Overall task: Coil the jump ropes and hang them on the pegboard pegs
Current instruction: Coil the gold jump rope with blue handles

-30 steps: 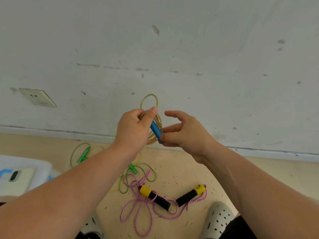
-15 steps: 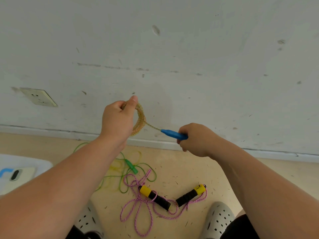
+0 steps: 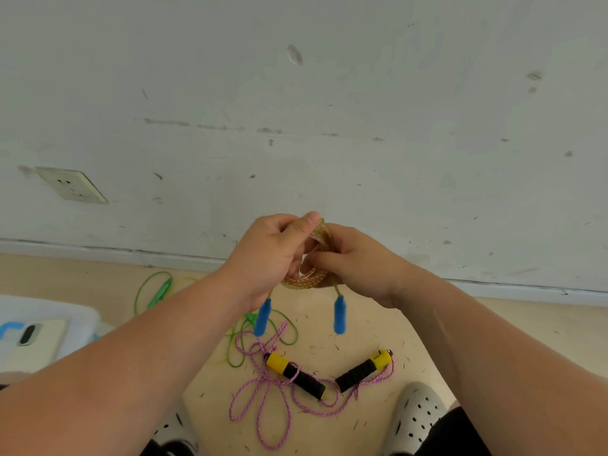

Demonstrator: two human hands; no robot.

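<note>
Head view: left hand (image 3: 269, 255) and right hand (image 3: 358, 261) meet in front of the wall (image 3: 329, 126). Both curl their fingers round the yellow rope coil (image 3: 306, 279), left thumb pressed on its top and right fingers pinching the loops near the middle, likely to keep the turns bunched. Its 2 blue handles (image 3: 263, 317) dangle free below, so winding looks about finished; pink rope (image 3: 263, 399) and green rope (image 3: 148, 291) lie loose and uncoiled on the floor (image 3: 362, 330), no pegboard in frame.
</note>
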